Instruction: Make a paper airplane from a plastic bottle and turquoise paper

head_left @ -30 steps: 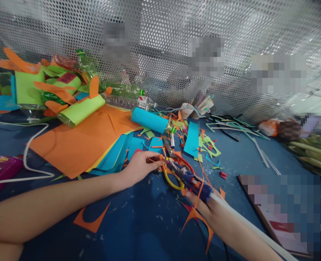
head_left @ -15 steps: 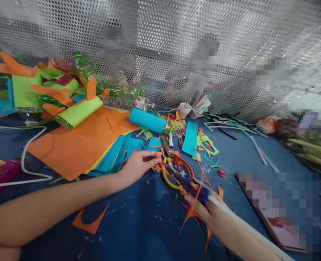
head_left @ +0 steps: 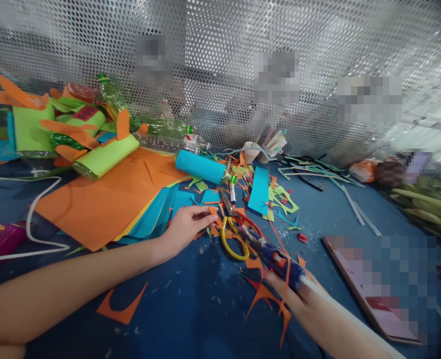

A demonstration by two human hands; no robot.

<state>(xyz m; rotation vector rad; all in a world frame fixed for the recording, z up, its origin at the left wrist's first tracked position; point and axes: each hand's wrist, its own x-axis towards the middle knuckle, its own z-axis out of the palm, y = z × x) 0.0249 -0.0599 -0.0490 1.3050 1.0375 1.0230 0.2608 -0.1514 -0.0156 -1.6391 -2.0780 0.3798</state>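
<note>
My left hand [head_left: 188,227] is closed in a pinch on a small orange paper piece [head_left: 213,213]. My right hand [head_left: 293,294] is wrapped around a dark blue hot glue gun [head_left: 280,259], a white glue stick [head_left: 319,289] running out of its back. The gun's nozzle points toward my left hand, a short gap from the orange piece. Between the hands lie scissors [head_left: 234,247] with a yellow and a red handle, partly covered by the gun. An orange paper scrap [head_left: 265,294] hangs about my right hand; whether it sticks to the gun I cannot tell.
Orange sheets [head_left: 104,199] and blue sheets [head_left: 156,214] lie left. Behind them are paper-wrapped bottles [head_left: 108,157]. A blue-wrapped bottle [head_left: 200,167] lies ahead amid paper scraps. A phone [head_left: 369,294] lies right, a white cable [head_left: 31,219] left. Perforated metal [head_left: 220,50] stands behind.
The glue gun has drawn back to the right and toward me, away from the orange paper piece. My left hand keeps its pinch, and more of the scissors shows.
</note>
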